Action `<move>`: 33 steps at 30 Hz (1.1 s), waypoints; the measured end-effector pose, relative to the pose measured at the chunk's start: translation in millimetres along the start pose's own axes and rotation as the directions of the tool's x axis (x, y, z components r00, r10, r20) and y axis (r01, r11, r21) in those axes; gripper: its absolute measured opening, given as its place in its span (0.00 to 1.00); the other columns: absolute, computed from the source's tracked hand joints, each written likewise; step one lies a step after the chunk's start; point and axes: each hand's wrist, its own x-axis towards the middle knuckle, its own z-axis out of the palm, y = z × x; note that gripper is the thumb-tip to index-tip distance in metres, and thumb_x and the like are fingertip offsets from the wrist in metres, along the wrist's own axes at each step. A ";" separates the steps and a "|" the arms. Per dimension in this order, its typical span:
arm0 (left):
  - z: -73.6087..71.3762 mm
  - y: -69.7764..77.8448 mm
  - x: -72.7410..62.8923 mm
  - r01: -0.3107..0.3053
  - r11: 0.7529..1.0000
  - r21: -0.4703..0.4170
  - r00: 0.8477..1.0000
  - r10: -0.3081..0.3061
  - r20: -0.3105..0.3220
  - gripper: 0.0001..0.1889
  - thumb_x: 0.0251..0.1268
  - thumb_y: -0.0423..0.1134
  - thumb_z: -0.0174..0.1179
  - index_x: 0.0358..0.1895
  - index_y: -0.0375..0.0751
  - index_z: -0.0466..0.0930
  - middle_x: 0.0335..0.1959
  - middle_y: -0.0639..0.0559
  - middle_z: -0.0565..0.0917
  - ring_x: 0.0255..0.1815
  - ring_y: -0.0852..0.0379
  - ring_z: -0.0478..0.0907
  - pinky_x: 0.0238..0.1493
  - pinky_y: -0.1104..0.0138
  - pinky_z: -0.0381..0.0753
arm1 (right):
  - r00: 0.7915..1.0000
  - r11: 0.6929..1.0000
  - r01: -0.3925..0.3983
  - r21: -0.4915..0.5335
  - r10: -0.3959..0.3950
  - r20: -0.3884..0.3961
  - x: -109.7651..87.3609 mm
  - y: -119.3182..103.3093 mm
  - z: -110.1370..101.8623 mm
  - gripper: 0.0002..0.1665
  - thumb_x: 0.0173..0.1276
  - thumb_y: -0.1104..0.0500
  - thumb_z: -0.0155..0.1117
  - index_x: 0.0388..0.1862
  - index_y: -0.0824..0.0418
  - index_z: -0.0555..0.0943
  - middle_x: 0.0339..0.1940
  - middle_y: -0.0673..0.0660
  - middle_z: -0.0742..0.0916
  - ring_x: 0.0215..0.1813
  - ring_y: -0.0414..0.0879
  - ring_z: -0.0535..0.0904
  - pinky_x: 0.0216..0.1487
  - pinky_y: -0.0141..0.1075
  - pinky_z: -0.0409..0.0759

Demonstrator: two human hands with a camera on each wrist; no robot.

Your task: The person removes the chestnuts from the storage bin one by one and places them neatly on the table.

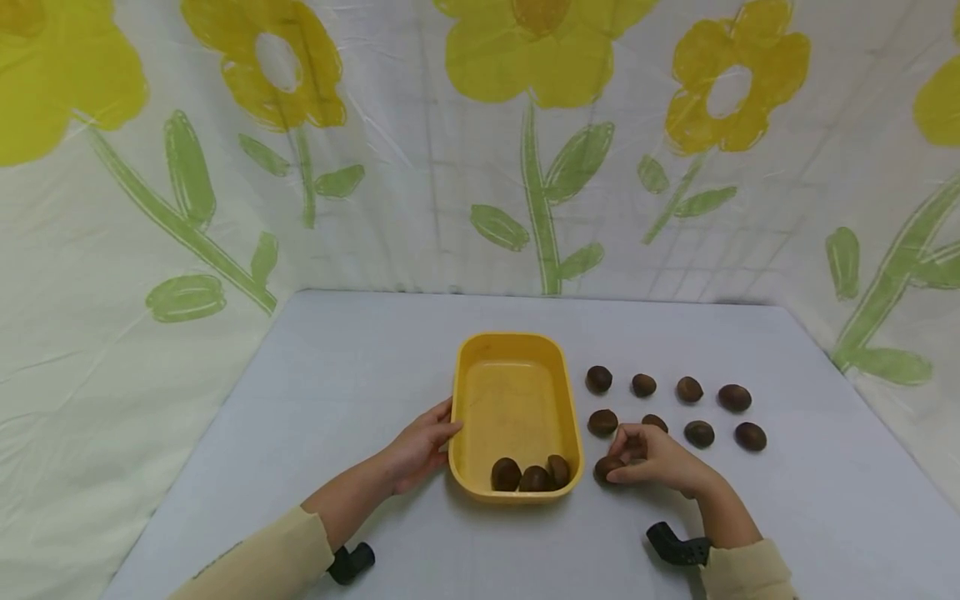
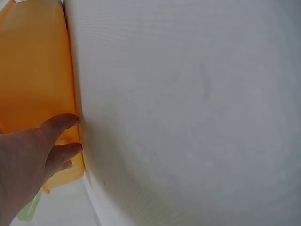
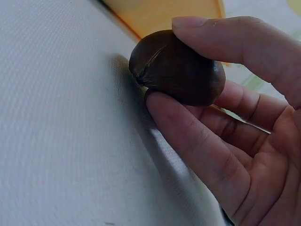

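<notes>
My left hand (image 1: 418, 450) holds the yellow plastic tray (image 1: 517, 404) by its left side, thumb at the rim. In the left wrist view its fingers (image 2: 66, 149) lie against the tray's outer wall, low by the table. Between the thumb and fingers of my right hand (image 1: 660, 460) is a brown chestnut (image 3: 176, 68), pinched close over the cloth just right of the tray. Three chestnuts (image 1: 535, 479) lie in the tray's near end. To its right, several more chestnuts (image 1: 689, 389) stand in two rows; one (image 1: 655, 422) is partly hidden behind my right hand.
A white cloth (image 1: 360, 358) covers the table. Behind it hangs a pale curtain (image 1: 405, 208) printed with yellow flowers. Black wrist-worn devices show below the left forearm (image 1: 351, 563) and beside the right forearm (image 1: 731, 517).
</notes>
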 end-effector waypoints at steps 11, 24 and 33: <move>-0.9 -0.6 -0.3 0.002 1.000 0.001 1.000 -0.002 0.003 0.31 0.74 0.36 0.37 0.75 0.41 0.36 0.76 0.44 0.45 0.74 0.43 0.51 0.69 0.50 0.60 | 0.997 0.991 -0.074 -0.109 0.073 -0.009 -2.6 -4.0 -2.7 0.15 0.50 0.56 0.73 0.32 0.62 0.79 0.28 0.52 0.80 0.32 0.36 0.75 0.34 0.28 0.74; -0.2 -0.2 0.5 0.003 1.000 0.002 1.000 -0.003 -0.003 0.31 0.74 0.36 0.37 0.75 0.41 0.36 0.76 0.43 0.44 0.74 0.43 0.51 0.69 0.49 0.59 | 0.997 0.971 -0.081 -0.223 0.074 -0.038 -7.8 -20.8 -16.2 0.17 0.52 0.54 0.72 0.38 0.62 0.81 0.32 0.54 0.83 0.34 0.37 0.77 0.37 0.28 0.76; -0.2 -0.3 0.1 0.004 1.000 0.003 1.000 -0.004 -0.001 0.31 0.74 0.36 0.37 0.75 0.41 0.36 0.76 0.43 0.44 0.74 0.43 0.50 0.69 0.49 0.59 | 0.999 0.966 -0.013 -0.260 0.001 -0.050 9.9 -52.6 -30.8 0.22 0.54 0.54 0.71 0.45 0.63 0.79 0.39 0.59 0.84 0.40 0.43 0.80 0.37 0.31 0.79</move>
